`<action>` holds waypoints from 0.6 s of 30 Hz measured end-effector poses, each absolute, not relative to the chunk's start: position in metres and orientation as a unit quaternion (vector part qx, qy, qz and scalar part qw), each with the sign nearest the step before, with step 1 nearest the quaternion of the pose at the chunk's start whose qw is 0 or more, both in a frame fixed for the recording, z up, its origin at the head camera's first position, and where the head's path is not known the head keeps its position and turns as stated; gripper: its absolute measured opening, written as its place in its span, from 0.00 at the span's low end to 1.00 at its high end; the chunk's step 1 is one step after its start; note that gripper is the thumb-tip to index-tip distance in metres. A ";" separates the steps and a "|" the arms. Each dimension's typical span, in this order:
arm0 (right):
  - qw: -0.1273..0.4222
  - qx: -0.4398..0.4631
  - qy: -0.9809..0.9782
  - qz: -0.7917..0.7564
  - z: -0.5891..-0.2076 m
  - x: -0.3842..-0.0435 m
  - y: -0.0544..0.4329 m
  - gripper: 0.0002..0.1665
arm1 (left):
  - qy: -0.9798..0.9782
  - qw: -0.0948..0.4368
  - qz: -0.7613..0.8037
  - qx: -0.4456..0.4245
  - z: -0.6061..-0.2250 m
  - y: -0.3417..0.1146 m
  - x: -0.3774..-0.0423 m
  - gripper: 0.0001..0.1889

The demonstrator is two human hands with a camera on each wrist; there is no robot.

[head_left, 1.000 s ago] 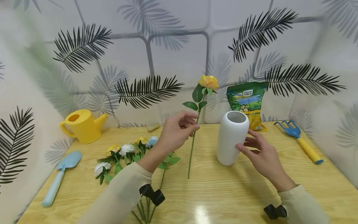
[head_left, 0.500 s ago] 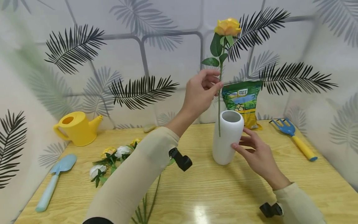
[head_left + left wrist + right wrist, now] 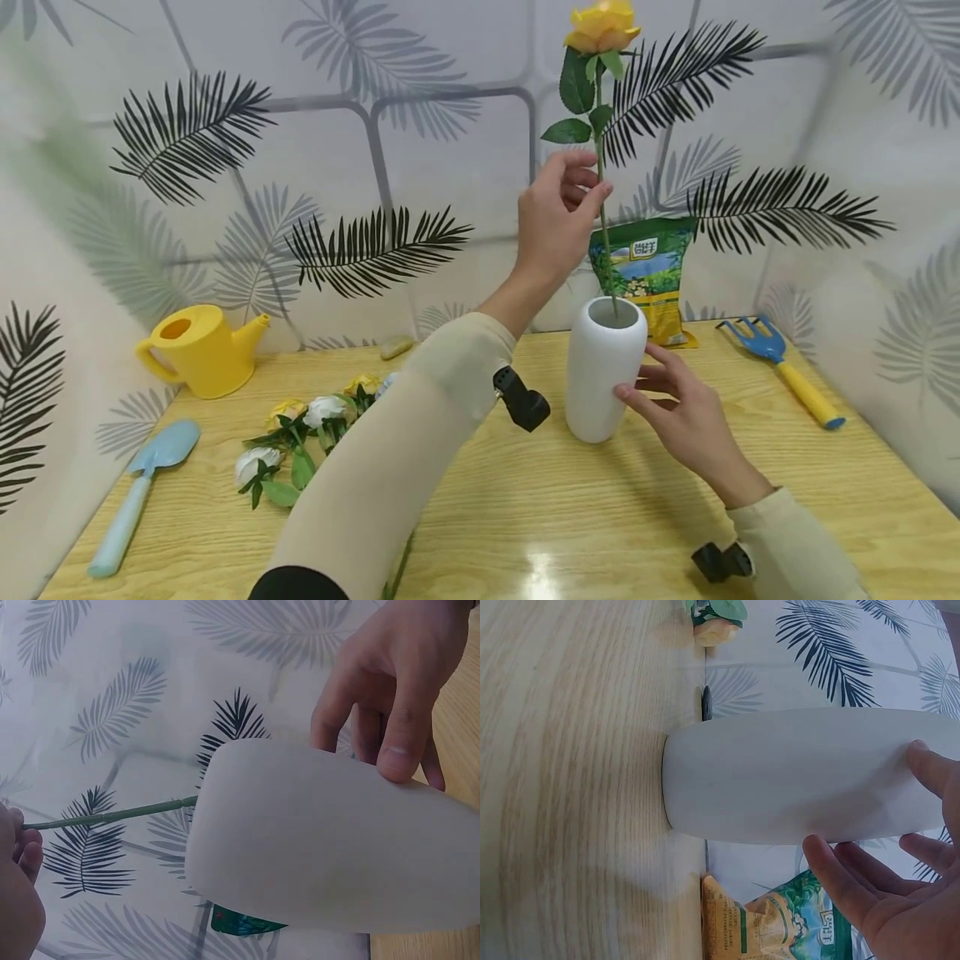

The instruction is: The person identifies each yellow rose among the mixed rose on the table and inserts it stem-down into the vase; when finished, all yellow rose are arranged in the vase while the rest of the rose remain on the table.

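Observation:
In the head view my left hand [image 3: 557,218] pinches the green stem of a yellow artificial rose [image 3: 602,29] between thumb and fingers. The rose stands upright above a white vase [image 3: 604,375], and the lower end of its stem is inside the vase mouth. How deep it reaches is hidden by the wall. My right hand [image 3: 686,417] holds the vase at its right side, thumb in front and fingers toward the back. The right wrist view has the vase [image 3: 795,776] standing on the table.
Several artificial flowers [image 3: 324,410] lie left on the wooden table [image 3: 525,517], partly behind the left sleeve. A yellow watering can [image 3: 202,354], a light-blue trowel [image 3: 153,475] and a small stone [image 3: 396,347] are left. A green-yellow bag [image 3: 651,271] stands behind the vase; a blue-yellow hand fork [image 3: 783,367] is right.
My left hand has carried the rose up and right to above the vase, then brought the stem's end into its mouth. My right hand has stayed at the vase.

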State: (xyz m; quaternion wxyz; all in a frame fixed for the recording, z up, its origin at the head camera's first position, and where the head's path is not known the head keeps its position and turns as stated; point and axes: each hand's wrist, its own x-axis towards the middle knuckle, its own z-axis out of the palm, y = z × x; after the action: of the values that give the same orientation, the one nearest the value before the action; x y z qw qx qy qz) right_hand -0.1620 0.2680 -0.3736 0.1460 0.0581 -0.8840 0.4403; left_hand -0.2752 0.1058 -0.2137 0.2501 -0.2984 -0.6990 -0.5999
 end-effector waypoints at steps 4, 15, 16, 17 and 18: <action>0.149 0.057 -0.883 0.442 -0.372 -0.162 0.269 0.40 | -0.716 0.242 -0.579 -0.306 -0.224 0.109 -0.277 0.15; 0.147 0.060 -0.879 0.449 -0.374 -0.163 0.268 0.40 | -0.728 0.162 -0.569 -0.346 -0.258 0.103 -0.275 0.16; 0.146 0.059 -0.879 0.450 -0.373 -0.162 0.269 0.40 | -0.728 0.157 -0.570 -0.347 -0.261 0.102 -0.275 0.16; 0.145 0.057 -0.880 0.449 -0.372 -0.162 0.269 0.40 | -0.730 0.153 -0.569 -0.346 -0.263 0.102 -0.274 0.16; 0.142 0.055 -0.880 0.449 -0.372 -0.162 0.270 0.40 | -0.732 0.149 -0.569 -0.344 -0.265 0.101 -0.273 0.15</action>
State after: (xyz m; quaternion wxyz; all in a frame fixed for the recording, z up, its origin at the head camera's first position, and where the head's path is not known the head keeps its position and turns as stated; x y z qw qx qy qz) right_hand -0.1615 0.2695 -0.3718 0.1419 0.0553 -0.8804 0.4491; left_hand -0.2731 0.1014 -0.2654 0.1493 -0.3439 -0.7322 -0.5687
